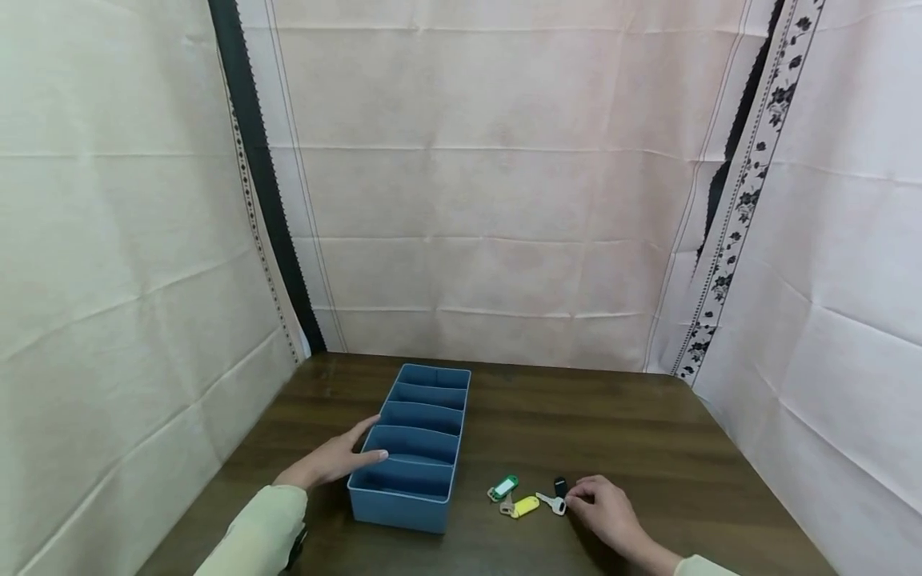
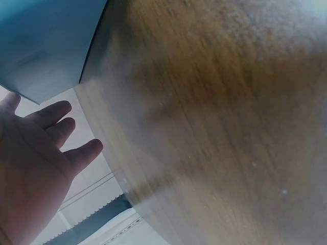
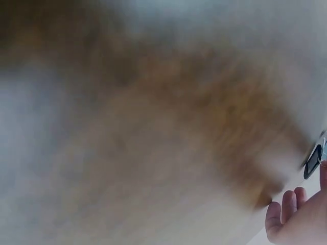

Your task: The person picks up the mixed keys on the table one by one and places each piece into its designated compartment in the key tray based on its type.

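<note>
A long blue organizer box [image 1: 399, 516] with several compartments in a row stands on the table. My left hand [image 1: 331, 462] is at its left side, thumb over the rim, with the other fingers extended; the left wrist view shows these fingers [image 2: 84, 153] spread. My right hand [image 1: 605, 512] pinches at the head of a silver key [image 1: 551, 503] that has a black key tag [image 1: 560, 486]. In the right wrist view the black tag [image 3: 312, 162] shows beside the thumb. Left of it lie a yellow-tagged key [image 1: 526, 506] and a green-tagged key [image 1: 503, 487].
The brown wooden table [image 1: 691, 464] has a rounded far right corner. Pale cloth sheets [image 1: 497, 200] hang behind it and on both sides. Much of the right wrist view is blurred.
</note>
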Available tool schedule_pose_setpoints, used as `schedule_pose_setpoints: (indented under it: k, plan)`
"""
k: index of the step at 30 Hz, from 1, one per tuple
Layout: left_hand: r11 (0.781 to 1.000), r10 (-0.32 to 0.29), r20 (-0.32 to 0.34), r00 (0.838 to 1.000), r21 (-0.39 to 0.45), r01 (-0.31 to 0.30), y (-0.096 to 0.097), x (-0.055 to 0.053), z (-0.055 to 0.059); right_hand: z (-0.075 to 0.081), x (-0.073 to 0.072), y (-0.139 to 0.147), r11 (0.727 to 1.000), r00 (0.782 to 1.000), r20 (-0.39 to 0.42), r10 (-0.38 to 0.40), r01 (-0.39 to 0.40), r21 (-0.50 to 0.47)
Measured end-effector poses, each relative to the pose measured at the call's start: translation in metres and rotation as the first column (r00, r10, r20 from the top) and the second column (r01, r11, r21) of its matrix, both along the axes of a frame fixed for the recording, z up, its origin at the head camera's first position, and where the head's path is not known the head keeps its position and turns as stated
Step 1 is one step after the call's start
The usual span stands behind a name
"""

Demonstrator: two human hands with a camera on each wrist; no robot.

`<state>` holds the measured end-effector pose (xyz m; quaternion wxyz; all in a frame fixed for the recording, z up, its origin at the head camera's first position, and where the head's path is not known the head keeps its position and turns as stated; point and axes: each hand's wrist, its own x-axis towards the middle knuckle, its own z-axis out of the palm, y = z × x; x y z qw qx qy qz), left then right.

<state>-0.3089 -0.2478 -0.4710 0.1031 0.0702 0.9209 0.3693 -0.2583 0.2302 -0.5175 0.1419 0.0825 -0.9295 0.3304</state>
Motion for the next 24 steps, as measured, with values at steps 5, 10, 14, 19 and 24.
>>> schedule_pose_setpoints:
  k: [5,10,14,19,24]
  plan:
    - [1.000,0.003,0.004,1.000,-0.003,-0.003,0.002,-0.001,0.000,0.005,-0.009,0.004,0.999,1.000,0.015,-0.020,0.020,-0.031]
    - [1.000,0.007,0.005,1.000,-0.009,-0.007,0.003,-0.001,0.003,0.016,-0.020,0.005,0.997,1.000,0.017,-0.016,0.017,-0.069]
    - [1.000,0.011,0.000,1.000,-0.017,-0.011,0.004,-0.002,0.005,0.026,-0.029,0.004,0.995,1.000,-0.002,-0.019,0.019,-0.098]
    - [1.000,0.010,-0.001,1.000,-0.021,-0.010,0.004,-0.003,0.004,0.034,-0.039,0.002,0.992,1.000,-0.018,-0.024,0.021,-0.126]
    - [1.000,0.018,-0.003,1.000,-0.019,-0.019,0.003,-0.002,0.002,0.040,-0.048,-0.003,0.988,0.999,-0.024,-0.024,0.020,-0.156]
